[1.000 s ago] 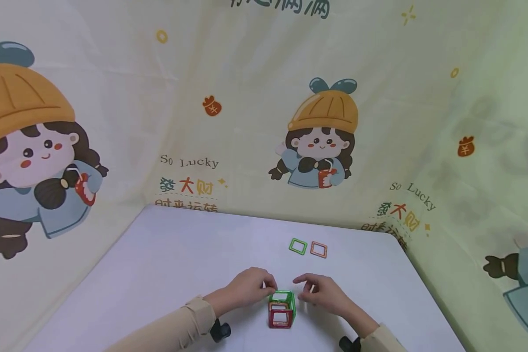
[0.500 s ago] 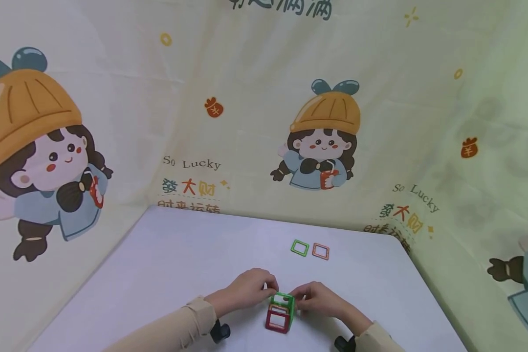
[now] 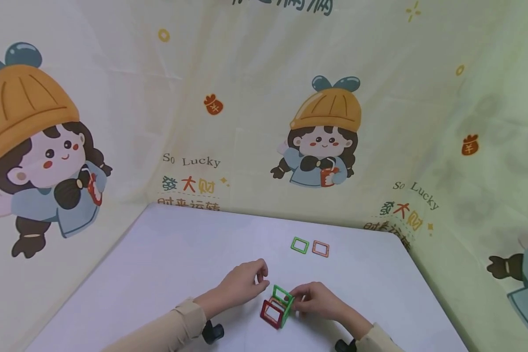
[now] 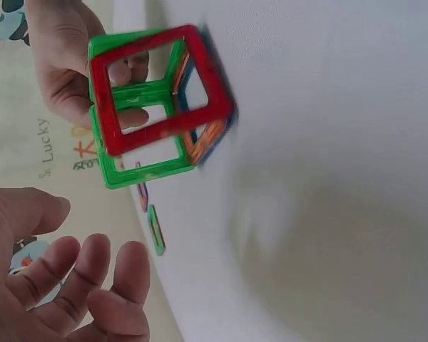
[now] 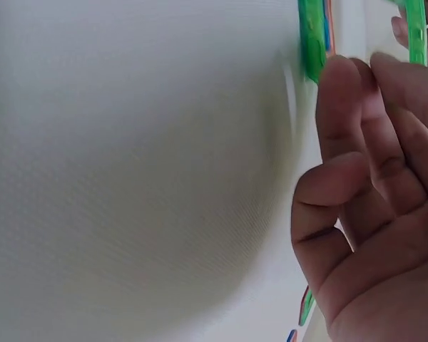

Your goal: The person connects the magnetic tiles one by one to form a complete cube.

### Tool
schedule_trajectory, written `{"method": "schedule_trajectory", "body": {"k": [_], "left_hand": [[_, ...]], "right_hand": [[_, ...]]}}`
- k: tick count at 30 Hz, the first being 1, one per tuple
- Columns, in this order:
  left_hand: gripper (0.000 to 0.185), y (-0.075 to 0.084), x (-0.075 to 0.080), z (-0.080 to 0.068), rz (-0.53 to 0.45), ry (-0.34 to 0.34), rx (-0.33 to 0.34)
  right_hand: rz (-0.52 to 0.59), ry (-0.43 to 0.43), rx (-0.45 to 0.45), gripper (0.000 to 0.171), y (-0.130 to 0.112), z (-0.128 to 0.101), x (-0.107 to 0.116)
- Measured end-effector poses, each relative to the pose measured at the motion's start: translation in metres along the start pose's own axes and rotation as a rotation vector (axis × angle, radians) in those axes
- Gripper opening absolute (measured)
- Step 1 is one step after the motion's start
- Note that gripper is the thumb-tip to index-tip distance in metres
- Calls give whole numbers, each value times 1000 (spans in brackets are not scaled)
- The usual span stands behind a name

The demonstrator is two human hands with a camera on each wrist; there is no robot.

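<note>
A small cube of magnetic frame tiles [image 3: 276,306], red in front and green on top and at the right, stands tilted on the white table [image 3: 167,254]. My right hand [image 3: 297,296] pinches its green right side. My left hand [image 3: 259,275] hovers just left of the cube with loosely curled fingers and holds nothing. The left wrist view shows the cube [image 4: 157,107] with the right hand's fingers [image 4: 71,64] behind it and my left hand [image 4: 78,278] apart from it. In the right wrist view my curled fingers [image 5: 364,164] meet a green tile edge [image 5: 313,35].
Two loose square tiles lie flat farther back on the table, a green one [image 3: 299,245] and an orange one [image 3: 320,248]. Cartoon-printed cloth [image 3: 325,132] walls in the table at the back and on both sides.
My left hand has let go of the cube and drawn back to the left. The right hand has closed on the cube's green side, and the cube now stands tipped.
</note>
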State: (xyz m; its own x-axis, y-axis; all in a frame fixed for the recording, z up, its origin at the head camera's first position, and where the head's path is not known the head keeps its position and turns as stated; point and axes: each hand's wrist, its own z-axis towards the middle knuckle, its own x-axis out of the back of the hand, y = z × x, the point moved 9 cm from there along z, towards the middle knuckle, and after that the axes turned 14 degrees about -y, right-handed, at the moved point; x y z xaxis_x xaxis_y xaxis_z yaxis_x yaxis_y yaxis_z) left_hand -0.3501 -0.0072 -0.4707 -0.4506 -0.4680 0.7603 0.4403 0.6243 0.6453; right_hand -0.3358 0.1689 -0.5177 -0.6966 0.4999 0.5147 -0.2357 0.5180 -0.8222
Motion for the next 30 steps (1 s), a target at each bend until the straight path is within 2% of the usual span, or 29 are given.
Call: {"method": "schedule_trajectory", "body": {"k": [6, 11, 16, 21, 30], "left_hand": [[13, -11, -7, -4, -74, -35, 21], [22, -17, -17, -9, -130, -78, 34], [29, -23, -31, -10, -249, -139, 57], [25, -27, -40, -7, -286, -162, 61], [19, -29, -41, -8, -325, -168, 27]], "right_hand": [[2, 82, -29, 16, 5, 2, 2], [-6, 142, -68, 14, 9, 3, 3], [-6, 178, -74, 12, 6, 4, 4], [3, 191, -58, 13, 2, 7, 2], [31, 164, -48, 12, -1, 11, -8]]}}
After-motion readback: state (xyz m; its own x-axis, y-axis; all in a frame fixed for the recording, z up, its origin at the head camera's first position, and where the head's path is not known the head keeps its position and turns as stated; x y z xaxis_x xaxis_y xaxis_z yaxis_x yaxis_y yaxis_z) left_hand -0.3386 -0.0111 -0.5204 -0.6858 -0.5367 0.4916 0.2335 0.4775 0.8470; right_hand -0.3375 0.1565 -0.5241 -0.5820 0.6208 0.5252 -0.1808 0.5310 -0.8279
